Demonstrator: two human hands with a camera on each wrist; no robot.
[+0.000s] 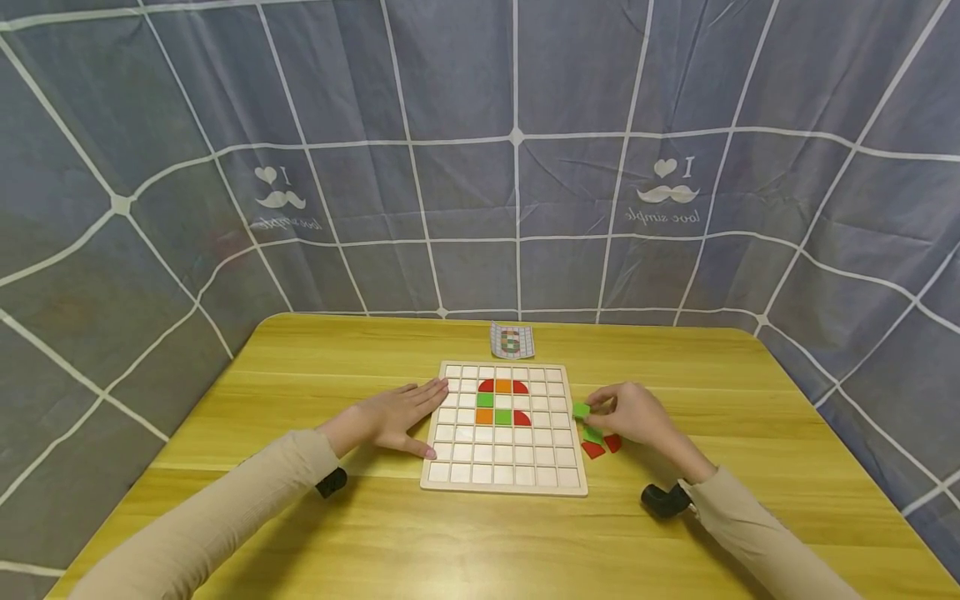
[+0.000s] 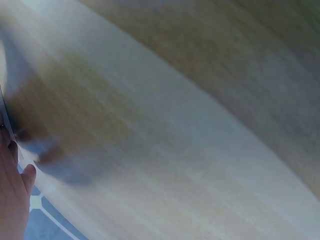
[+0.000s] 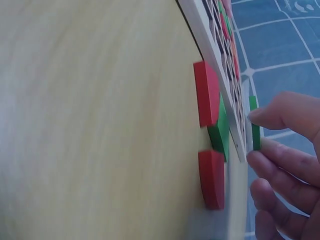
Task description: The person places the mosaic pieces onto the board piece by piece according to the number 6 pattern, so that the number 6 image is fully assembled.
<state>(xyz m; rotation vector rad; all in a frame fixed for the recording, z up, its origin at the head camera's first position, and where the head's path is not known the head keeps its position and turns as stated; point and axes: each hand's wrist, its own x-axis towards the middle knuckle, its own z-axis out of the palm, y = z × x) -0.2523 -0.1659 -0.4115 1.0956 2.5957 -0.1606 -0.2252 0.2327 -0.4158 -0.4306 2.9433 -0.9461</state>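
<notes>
My right hand (image 1: 628, 412) pinches a green square tile (image 3: 255, 131) between thumb and fingers, just past the right edge of a wooden grid board (image 1: 502, 490). Flat on the board's left edge rests my left hand (image 1: 397, 415), fingers straight and thumb spread. Several tiles lie in the upper grid cells: red rounded ones like this red tile (image 1: 522, 418), orange ones like this orange tile (image 1: 485, 416), and green ones like this green tile (image 1: 485, 400). Below my right hand, a loose green tile (image 1: 592, 435) and two red rounded pieces (image 3: 212, 180) lie beside the board.
A small pattern card (image 1: 512, 343) printed with a coloured figure on a grid lies behind the board. The yellow wood-grain table (image 1: 360, 533) extends around everything. A grey curtain (image 1: 465, 192) with white lines hangs behind and at both sides.
</notes>
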